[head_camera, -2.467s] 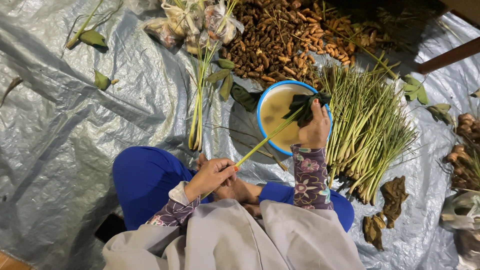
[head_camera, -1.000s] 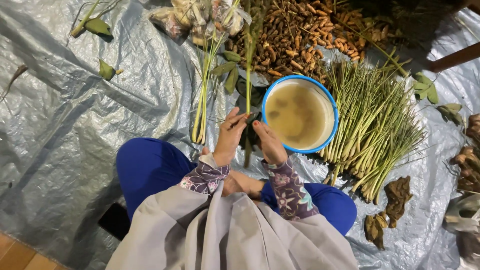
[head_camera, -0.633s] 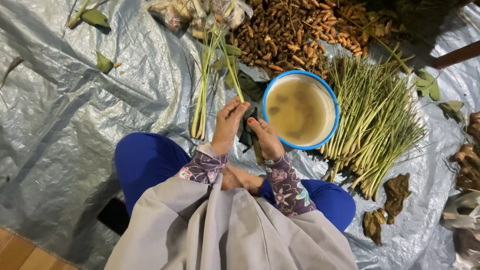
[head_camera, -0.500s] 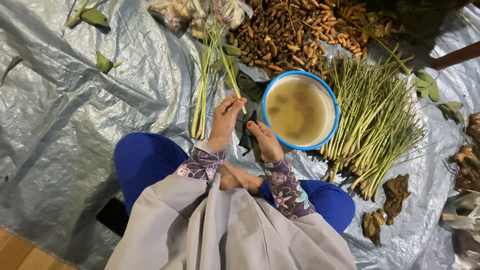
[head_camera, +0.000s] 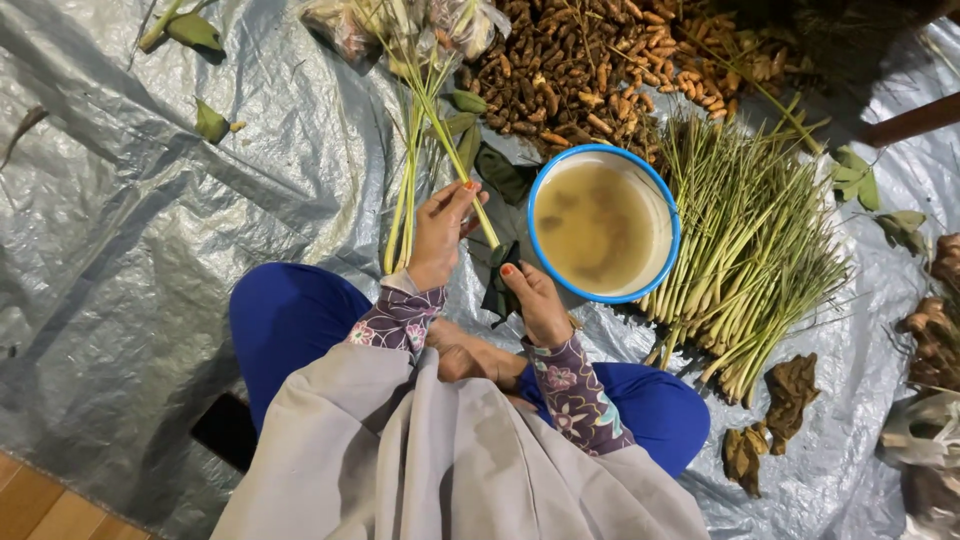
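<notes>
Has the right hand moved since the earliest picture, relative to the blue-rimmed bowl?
Yes. The right hand came off the bowl and now sits below its left rim, pinching a dark leaf.

Two packages show, both plastic bags lying on the grey sheet (head_camera: 150, 230) that covers the floor. At the top edge, just left of the brown root pile (head_camera: 590, 70), lies a clear, crumpled bag (head_camera: 400, 22) with pale and reddish contents that cannot be made out, and green stalks (head_camera: 420, 110) run across it. At the right edge, low down, lies a whitish, see-through bag (head_camera: 925, 450), partly cut off, with dark contents.
</notes>
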